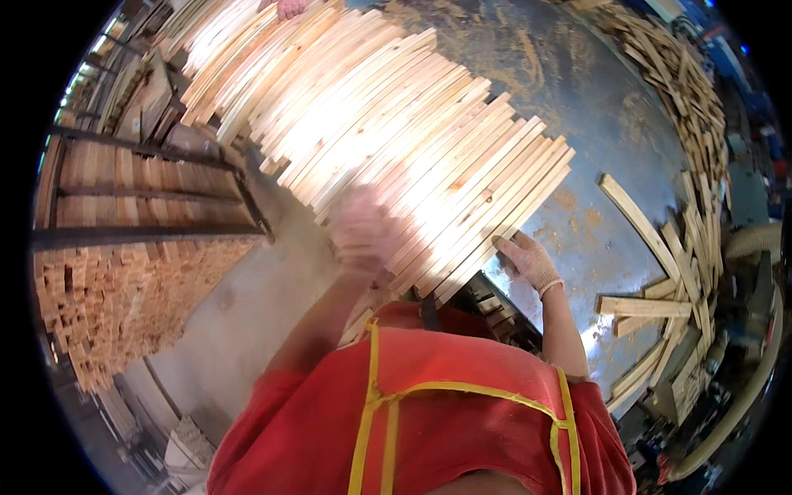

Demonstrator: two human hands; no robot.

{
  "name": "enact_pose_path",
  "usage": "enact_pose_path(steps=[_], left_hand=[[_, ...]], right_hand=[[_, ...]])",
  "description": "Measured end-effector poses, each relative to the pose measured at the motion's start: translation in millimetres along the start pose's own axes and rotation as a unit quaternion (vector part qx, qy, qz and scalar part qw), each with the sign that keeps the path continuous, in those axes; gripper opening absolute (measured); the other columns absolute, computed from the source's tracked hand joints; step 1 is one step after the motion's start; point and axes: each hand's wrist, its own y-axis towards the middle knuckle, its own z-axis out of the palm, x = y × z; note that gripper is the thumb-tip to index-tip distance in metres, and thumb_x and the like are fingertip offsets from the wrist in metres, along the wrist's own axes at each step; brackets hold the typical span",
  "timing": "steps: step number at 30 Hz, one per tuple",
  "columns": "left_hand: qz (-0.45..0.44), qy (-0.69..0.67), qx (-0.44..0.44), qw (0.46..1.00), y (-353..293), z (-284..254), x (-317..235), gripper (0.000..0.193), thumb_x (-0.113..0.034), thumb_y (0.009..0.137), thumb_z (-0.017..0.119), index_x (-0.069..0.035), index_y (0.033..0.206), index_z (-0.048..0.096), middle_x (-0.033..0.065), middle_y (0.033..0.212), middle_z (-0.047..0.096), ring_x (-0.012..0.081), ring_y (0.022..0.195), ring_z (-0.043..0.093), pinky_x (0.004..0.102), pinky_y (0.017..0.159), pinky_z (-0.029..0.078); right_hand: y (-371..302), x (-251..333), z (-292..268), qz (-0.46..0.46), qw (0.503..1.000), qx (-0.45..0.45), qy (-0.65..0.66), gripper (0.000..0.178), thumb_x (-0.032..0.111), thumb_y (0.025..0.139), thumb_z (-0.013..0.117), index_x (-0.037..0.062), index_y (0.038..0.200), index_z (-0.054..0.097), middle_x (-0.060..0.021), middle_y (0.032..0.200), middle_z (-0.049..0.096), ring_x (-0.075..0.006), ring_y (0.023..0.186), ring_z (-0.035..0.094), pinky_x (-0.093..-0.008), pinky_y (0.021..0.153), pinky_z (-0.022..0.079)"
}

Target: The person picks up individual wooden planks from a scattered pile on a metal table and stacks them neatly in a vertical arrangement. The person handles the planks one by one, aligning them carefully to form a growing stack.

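Note:
A long row of pale wooden strips (371, 124) lies side by side on a metal table (569, 99), their ends uneven. Over the strips' near-left ends is my left hand (363, 227), smeared by motion, so its fingers cannot be made out. My right hand (530, 261), in a light knitted glove, rests at the outer edge of the nearest strip on the right. Its fingers are apart and touch the wood without wrapping round it. Bright light washes out the middle of the row.
Loose wooden pieces (643, 307) lie crossed on the table's right side, joining a heap (685, 99) along its far-right edge. At left, a dark metal rack (148, 235) stands by stacked wood (124, 297). Another person's hand (289, 8) touches the row's far end.

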Motion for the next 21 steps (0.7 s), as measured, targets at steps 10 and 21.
enact_pose_path(steps=[10,21], left_hand=[[-0.497,-0.726,0.140,0.455,-88,18,2,0.044,-0.033,0.107,0.065,-0.009,0.143,0.064,0.0105,0.134,0.069,0.0303,0.115,0.068,0.0399,0.098,0.055],[-0.253,-0.271,0.332,0.867,122,-30,-86,0.086,-0.060,0.096,0.066,-0.002,0.157,0.047,0.0263,0.133,0.068,0.0395,0.119,0.069,0.0490,0.104,0.053]], right_hand=[[82,-75,-39,-0.182,0.894,-0.306,0.272,0.077,0.017,0.095,0.074,-0.0026,0.162,0.042,-0.0210,0.142,0.066,-0.0270,0.127,0.064,-0.0359,0.107,0.049],[100,-66,-115,-0.235,0.929,-0.195,0.210,0.060,0.029,0.099,0.072,-0.0031,0.147,0.057,-0.0176,0.136,0.070,-0.0265,0.121,0.066,-0.0383,0.106,0.052]])
